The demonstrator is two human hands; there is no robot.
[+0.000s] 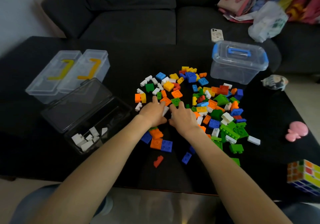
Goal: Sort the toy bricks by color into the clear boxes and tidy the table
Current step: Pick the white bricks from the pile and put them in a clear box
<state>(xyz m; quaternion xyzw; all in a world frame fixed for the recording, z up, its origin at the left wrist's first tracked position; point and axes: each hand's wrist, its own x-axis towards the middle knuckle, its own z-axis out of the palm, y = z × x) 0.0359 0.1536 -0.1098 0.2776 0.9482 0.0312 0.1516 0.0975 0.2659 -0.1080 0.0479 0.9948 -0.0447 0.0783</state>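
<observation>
The person is gathering white bricks from the mixed pile [199,102] on the bench [121,59], and would do best raking only white ones together before lifting them to the open box [97,126] at the left, which already holds white pieces. The left hand [153,113] and right hand [183,118] are lying side by side, fingers loosely curled over a white brick [165,110] between them; whether either is gripping it is not clear.

black table [173,54] | toy bricks [199,106] (scattered), clear boxes [67,74], cube [303,177]
</observation>
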